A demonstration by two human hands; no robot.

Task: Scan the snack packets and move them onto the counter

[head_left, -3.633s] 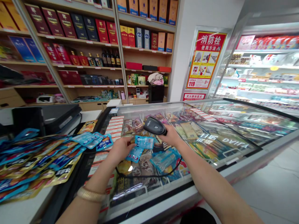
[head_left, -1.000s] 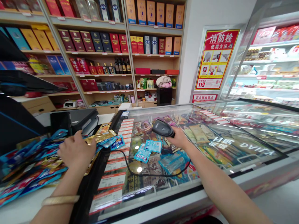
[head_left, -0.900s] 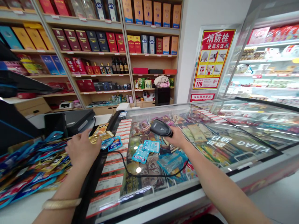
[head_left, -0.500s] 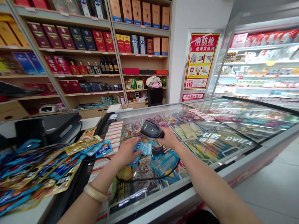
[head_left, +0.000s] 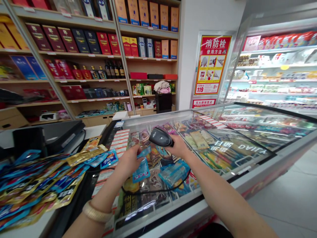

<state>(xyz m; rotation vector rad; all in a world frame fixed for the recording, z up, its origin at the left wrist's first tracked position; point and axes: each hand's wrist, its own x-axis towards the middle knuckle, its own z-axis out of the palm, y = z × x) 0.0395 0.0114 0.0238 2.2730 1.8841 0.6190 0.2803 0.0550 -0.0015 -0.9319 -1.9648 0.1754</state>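
My right hand [head_left: 177,146] is wrapped round the handle of a black barcode scanner [head_left: 159,137], held above the glass top of a freezer. Just left of the scanner, my left hand [head_left: 130,161] pinches a small blue packet [head_left: 141,170] that hangs partly below its fingers. Other blue packets [head_left: 174,172] lie on the glass to the right of it. A black cable [head_left: 158,190] loops over the glass beneath both hands. A gold band circles my left wrist.
A large heap of gold and blue packets [head_left: 49,178] covers the counter at the left, beside a dark device [head_left: 28,142]. The freezer [head_left: 247,172] stretches to the right. Shelves of boxes [head_left: 85,56] and a lit fridge stand behind.
My left hand has moved slightly left, away from the scanner, and the blue packet in it has turned to hang lower. The right hand and scanner have hardly moved.
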